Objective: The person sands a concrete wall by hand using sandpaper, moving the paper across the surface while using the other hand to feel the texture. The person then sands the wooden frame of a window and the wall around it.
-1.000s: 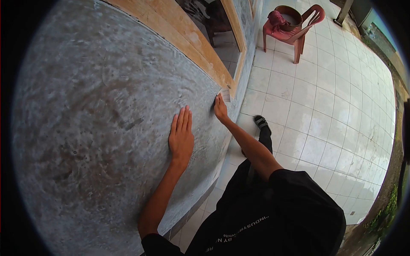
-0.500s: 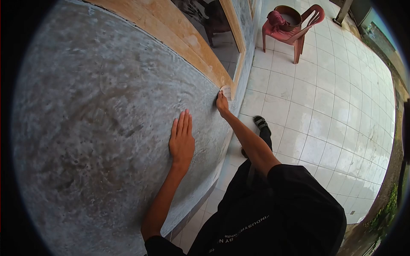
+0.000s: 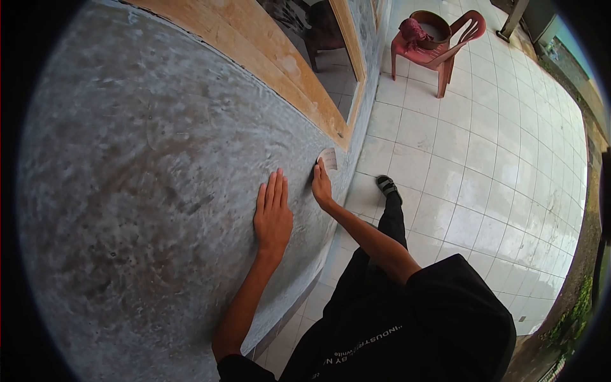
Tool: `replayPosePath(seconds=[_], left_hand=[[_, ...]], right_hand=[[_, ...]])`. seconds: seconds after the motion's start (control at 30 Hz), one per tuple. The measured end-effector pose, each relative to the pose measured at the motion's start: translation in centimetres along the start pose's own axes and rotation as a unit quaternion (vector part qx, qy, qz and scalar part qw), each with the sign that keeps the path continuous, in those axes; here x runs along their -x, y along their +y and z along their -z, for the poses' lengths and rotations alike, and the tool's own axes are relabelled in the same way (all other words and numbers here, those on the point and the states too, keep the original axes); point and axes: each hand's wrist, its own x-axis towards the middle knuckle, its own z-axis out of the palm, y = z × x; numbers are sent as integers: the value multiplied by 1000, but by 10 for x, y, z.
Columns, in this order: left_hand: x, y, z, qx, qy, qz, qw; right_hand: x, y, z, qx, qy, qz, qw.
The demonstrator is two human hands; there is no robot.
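My left hand [image 3: 273,219] lies flat on the grey plastered wall [image 3: 146,191], fingers stretched out and close together. To its right, my right hand [image 3: 322,184] grips a small pale sheet of sandpaper [image 3: 328,158] with faint printing on its back. The sheet rests against the wall just below the lower corner of the wooden window frame [image 3: 305,105]. Part of the sheet's edge is hidden behind my fingers.
A red plastic chair [image 3: 439,60] stands on the white tiled floor [image 3: 477,159], carrying a brown basin [image 3: 439,28] and a crumpled reddish cloth [image 3: 414,30]. Dark window glass [image 3: 340,67] sits inside the frame. My sandalled foot [image 3: 388,186] is near the wall's base.
My right hand has moved down and slightly left with the sandpaper, from the window frame's corner onto the wall below it. My left hand stays nearly in place.
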Motion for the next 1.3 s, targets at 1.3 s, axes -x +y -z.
replayPosePath(seconds=[1.3], left_hand=[[-65, 21, -11, 67, -37, -12, 997]], right_hand=[[-48, 11, 14, 0, 12, -98, 995]])
